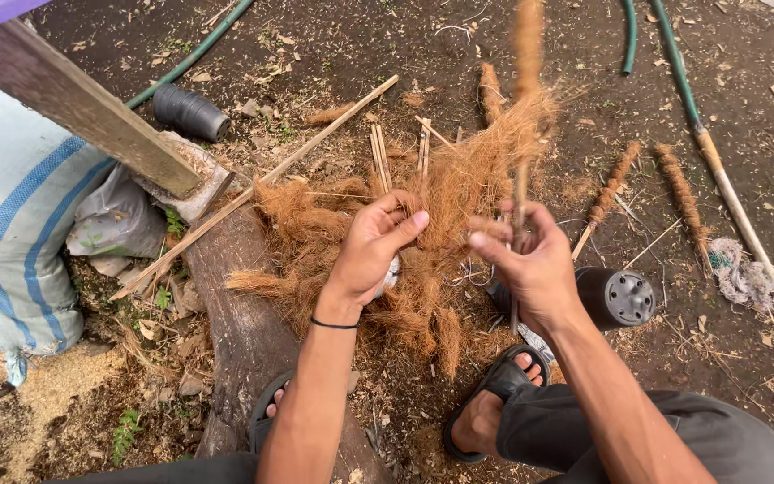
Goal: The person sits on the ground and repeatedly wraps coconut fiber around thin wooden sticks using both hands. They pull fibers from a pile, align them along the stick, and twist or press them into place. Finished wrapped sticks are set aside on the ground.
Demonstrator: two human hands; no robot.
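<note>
left hand [376, 244] mid-frame, fingers curled on tuft of coconut fibre [459, 184] | right hand [530, 260] just right of it, fingers pinched on fibre-wrapped stick [521, 116] running to top edge | black pot [618, 296] right of hands | wrapped sticks [647, 184] upper right on soil
</note>
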